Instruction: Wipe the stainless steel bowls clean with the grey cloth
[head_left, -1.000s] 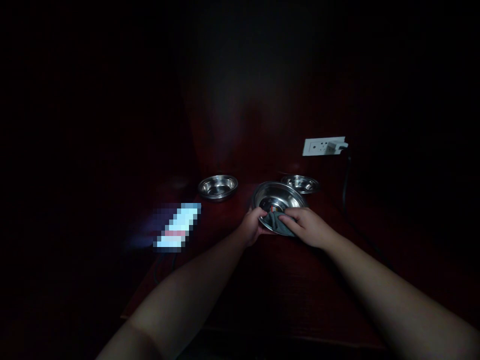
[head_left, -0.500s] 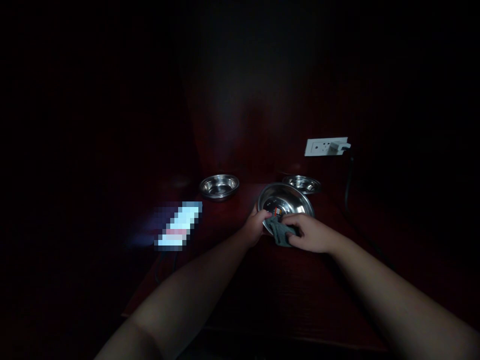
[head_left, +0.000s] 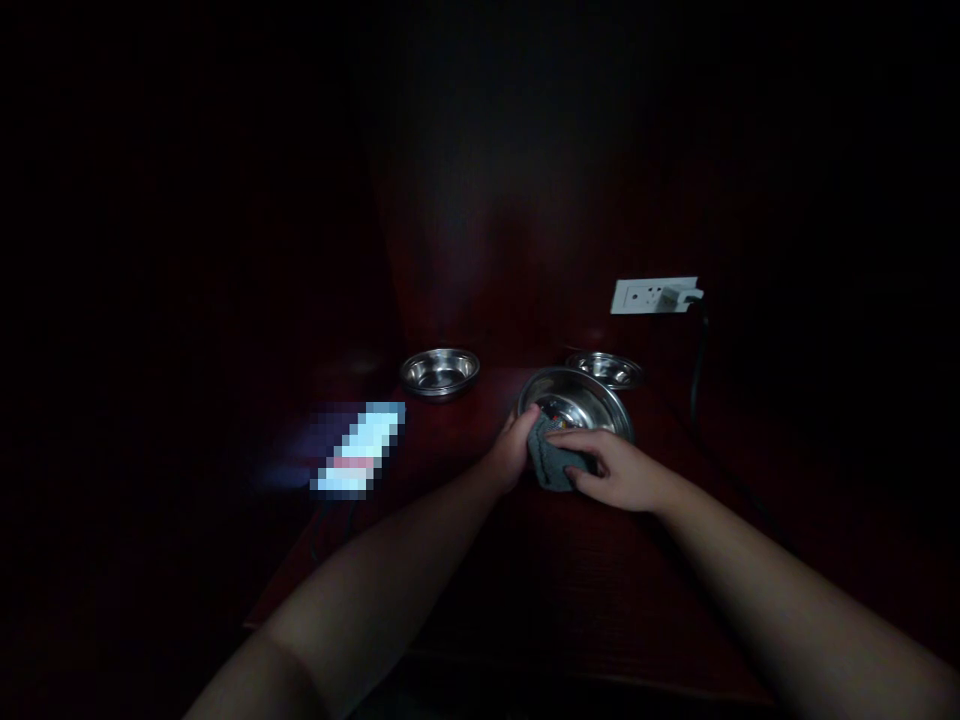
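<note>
"gripping what, on the left?"

"gripping the steel bowl point(head_left: 596, 402) with the left hand point(head_left: 516, 450): closed around the left edge, with the thumb up at the near rim beside the cloth point(head_left: 553, 468), and with the other fingers mostly hidden behind the metal."

"and with the right hand point(head_left: 619, 470)?"

"holding the gray-green cloth, partly closed, with thumb and fingers parted across the fabric. covering the near rim of the steel bowl with the cloth, close to the left thumb."

"located where, exactly?"

"held centrally in front of the body, over the dark red bench point(head_left: 540, 580). tilted, with the opening toward the camera. cannot tell whether touching the bench underneath. marked inside with a small orange label point(head_left: 559, 420), partly covered by the cloth."

"to be noted around the work?"

"toward the back of the bench, left of the steel bowl and well apart: a second bowl point(head_left: 440, 374), upright. just behind the steel bowl, to the right, partly overlapped in view: a third bowl point(head_left: 615, 370). at left, nearer the camera: a bright pixelated rectangle point(head_left: 360, 448), unreadable in detail, with thin cables point(head_left: 351, 520) below. on the back wall point(head_left: 480, 270), at right: a white socket plate point(head_left: 627, 297), fitted with a plug point(head_left: 673, 298) and a dark cord point(head_left: 698, 365) hanging down. elsewhere, too dark to tell."
</note>
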